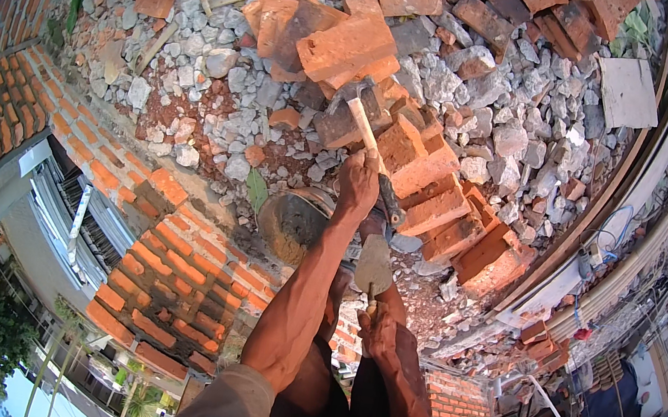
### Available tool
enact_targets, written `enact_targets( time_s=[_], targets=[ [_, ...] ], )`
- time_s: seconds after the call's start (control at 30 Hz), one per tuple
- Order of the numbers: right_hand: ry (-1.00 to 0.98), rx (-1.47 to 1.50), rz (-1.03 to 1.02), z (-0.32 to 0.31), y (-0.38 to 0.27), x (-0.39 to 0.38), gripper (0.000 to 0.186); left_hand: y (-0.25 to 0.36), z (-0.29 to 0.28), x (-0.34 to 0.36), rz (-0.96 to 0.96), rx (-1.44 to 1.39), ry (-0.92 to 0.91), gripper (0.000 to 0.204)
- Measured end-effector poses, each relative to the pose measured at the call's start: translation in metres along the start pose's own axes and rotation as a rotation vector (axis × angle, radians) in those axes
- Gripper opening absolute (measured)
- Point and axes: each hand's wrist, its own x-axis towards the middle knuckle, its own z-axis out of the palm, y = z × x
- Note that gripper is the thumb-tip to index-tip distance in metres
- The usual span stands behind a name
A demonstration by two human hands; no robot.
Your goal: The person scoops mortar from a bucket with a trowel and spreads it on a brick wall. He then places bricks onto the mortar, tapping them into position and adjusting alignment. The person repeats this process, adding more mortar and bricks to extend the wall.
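My left hand (pixel 358 183) grips a hammer (pixel 359 110) with a pale wooden handle, dark at its end, held over a row of loose red bricks (pixel 426 183). My right hand (pixel 376 331) is lower, closed on the handle of a trowel (pixel 373 268), its pointed metal blade turned upward. Just left of my left forearm, a round container (pixel 284 227) holds dark, wet-looking mortar. Part of my foot shows beneath the hammer's handle, mostly hidden by the trowel.
Grey rubble (pixel 219 62) surrounds more brick piles (pixel 346 45) ahead of me. Brick walls (pixel 167 287) drop away at left and below. A flat board (pixel 628 90) lies at upper right, beside long planks and pipes (pixel 631 244) along the right edge.
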Motion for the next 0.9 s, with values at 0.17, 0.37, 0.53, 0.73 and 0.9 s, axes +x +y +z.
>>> enact_targets(
  time_s=[0.17, 0.37, 0.53, 0.73, 0.9],
  targets=[
    [-0.051, 0.026, 0.088, -0.013, -0.018, -0.005, 0.038, 0.063, -0.013, 0.03, 0.37, 0.893, 0.304, 0.046],
    [-0.09, -0.029, 0.134, -0.018, -0.026, -0.006, 0.039, 0.159, -0.024, 0.147, 0.719, 1.236, 0.329, 0.095],
    [-0.087, -0.101, 0.138, -0.022, -0.012, -0.008, 0.041, 0.169, -0.036, 0.168, 0.556, 1.276, 0.053, 0.091],
    [-0.063, -0.149, 0.077, -0.004, 0.012, -0.002, 0.035, 0.196, -0.111, 0.109, 0.698, 0.17, 0.107, 0.074],
    [-0.07, -0.134, 0.022, -0.005, 0.009, 0.002, 0.033, 0.126, -0.102, 0.079, 0.78, -0.214, 0.271, 0.071]
  ],
)
